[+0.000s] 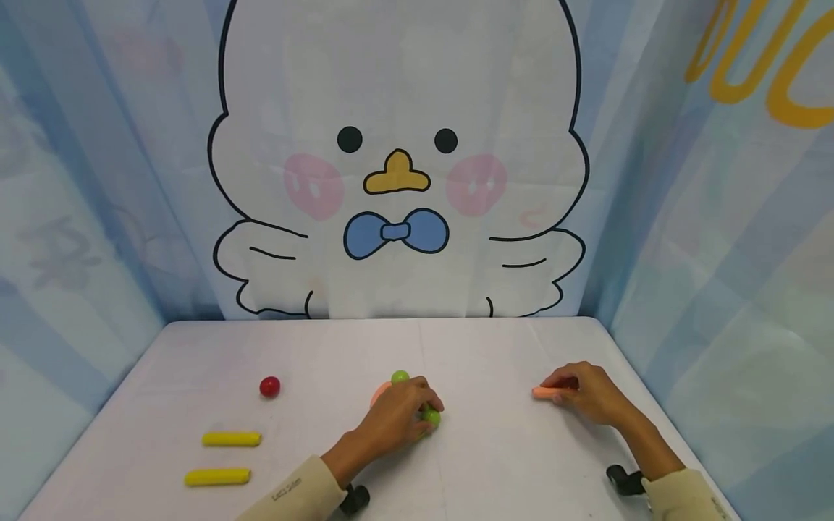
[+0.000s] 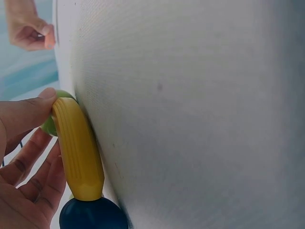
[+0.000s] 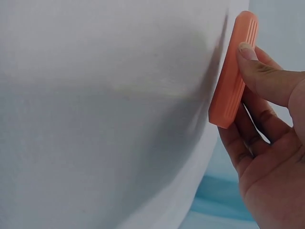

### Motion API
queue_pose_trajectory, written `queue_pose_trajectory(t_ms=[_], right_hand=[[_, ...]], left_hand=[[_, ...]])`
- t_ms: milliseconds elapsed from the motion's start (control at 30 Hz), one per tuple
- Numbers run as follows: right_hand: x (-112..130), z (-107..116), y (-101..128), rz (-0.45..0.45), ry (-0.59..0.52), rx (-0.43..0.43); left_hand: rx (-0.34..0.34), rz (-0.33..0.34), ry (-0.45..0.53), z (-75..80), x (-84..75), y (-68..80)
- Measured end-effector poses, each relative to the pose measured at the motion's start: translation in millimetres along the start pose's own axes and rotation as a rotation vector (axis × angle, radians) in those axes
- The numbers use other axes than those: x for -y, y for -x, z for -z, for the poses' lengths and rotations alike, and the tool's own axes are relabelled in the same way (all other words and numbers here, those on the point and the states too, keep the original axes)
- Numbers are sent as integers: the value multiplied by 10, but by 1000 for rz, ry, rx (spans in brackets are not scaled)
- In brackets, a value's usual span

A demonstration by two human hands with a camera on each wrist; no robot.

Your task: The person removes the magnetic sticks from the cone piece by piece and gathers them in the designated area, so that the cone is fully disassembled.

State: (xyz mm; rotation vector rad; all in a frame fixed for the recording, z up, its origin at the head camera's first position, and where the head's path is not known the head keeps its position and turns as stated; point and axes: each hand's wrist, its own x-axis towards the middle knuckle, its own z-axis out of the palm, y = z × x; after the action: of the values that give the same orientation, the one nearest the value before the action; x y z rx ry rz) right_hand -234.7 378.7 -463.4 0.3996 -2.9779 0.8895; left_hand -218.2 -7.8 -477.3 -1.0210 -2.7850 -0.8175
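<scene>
While it lies flat on the white worktop (image 1: 495,347) at the right of the head view, the orange ridged stick (image 1: 546,392) is pinched by the right hand (image 1: 586,394), whose grip is curled round it; the right wrist view shows the thumb (image 3: 267,76) pressed on its upper side and the fingers tucked behind it, the stick (image 3: 233,69) standing at the upper right of that frame. Near the lower middle of the head view the left hand (image 1: 400,416) covers a small cluster of toy pieces, its grip bent over them; the left wrist view shows the thumb (image 2: 24,112) touching the top end of a yellow stick (image 2: 78,150), with the fingers (image 2: 33,181) curved loosely behind it, so the hand holds this piece against the worktop. A green ball (image 1: 399,377) peeks out just above the hand and another green ball (image 1: 431,417) shows at its fingertips, with a pale orange piece (image 1: 380,393) at the hand's left edge; a dark blue ball (image 2: 93,214) touches the yellow stick's lower end. Well apart, in the lower left of the head view, lie a red ball (image 1: 270,386) and two more yellow sticks, one (image 1: 231,438) above the other (image 1: 218,477). A cartoon bird backdrop (image 1: 397,159) fills the upper frame.
</scene>
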Motion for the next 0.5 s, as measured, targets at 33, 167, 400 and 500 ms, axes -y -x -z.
queue_pose_trajectory(t_ms=[33,167,400,500], right_hand=[[-14,-3,-1,-7,4,-5],[-37,-20,-2,-22,9,-17],[-36,-41,-8,-42,13,-24],[-26,-42,-4,-40,23,-34]], left_hand=[[-1,-1,0,-1,0,-2],[-1,0,-9,-7,0,-5],[-1,-4,-35,-1,-11,3],[0,-4,-45,11,-26,10]])
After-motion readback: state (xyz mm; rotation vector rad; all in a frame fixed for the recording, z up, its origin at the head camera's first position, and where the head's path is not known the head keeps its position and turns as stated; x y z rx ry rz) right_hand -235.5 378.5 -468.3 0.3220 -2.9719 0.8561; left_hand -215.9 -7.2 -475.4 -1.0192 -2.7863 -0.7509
